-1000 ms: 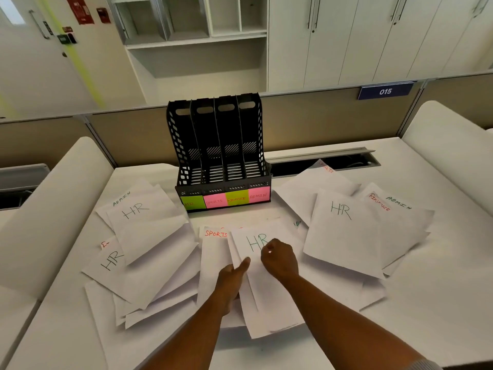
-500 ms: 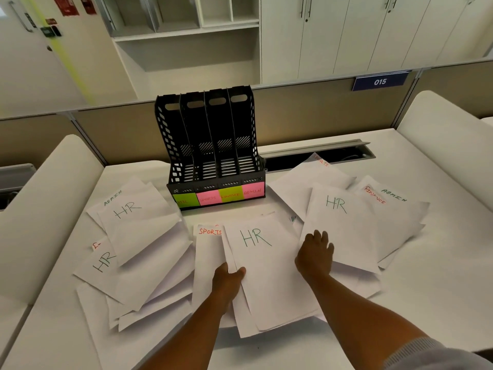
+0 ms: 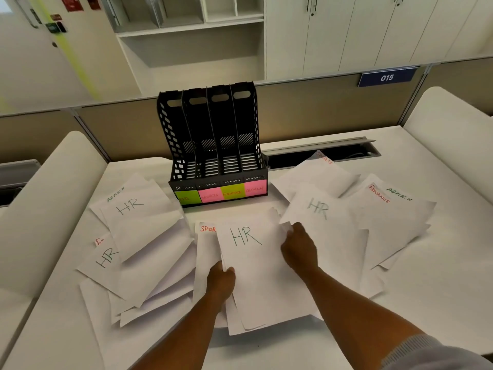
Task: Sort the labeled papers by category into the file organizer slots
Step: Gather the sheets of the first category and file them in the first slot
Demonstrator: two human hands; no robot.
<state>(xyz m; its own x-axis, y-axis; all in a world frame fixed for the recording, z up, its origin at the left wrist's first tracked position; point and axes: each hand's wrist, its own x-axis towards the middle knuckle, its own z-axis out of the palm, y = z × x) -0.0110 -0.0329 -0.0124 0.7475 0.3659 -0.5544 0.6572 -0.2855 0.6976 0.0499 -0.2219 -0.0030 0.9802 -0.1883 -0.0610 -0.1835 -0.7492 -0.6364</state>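
A black file organizer (image 3: pixel 213 145) stands at the desk's back, its slots tagged HR, SPORTS, FINANCE and ADMIN on green and pink notes. White papers marked with the same words lie scattered in front of it. My left hand (image 3: pixel 221 283) pinches the left edge of a central sheet marked HR (image 3: pixel 256 263). My right hand (image 3: pixel 300 247) grips the lower left edge of another HR sheet (image 3: pixel 322 217) to the right, which looks blurred and lifted. A SPORTS sheet (image 3: pixel 206 241) lies under the central one.
Two more HR sheets (image 3: pixel 133 217) overlap an ADMIN sheet at the left. FINANCE and ADMIN sheets (image 3: pixel 386 209) lie at the right. An open cable tray (image 3: pixel 320 153) runs behind the papers. White curved dividers (image 3: pixel 45 198) flank the desk.
My right hand left the central HR sheet, reached right and took hold of the right HR sheet, which now lifts. My left hand keeps its hold on the central sheet.
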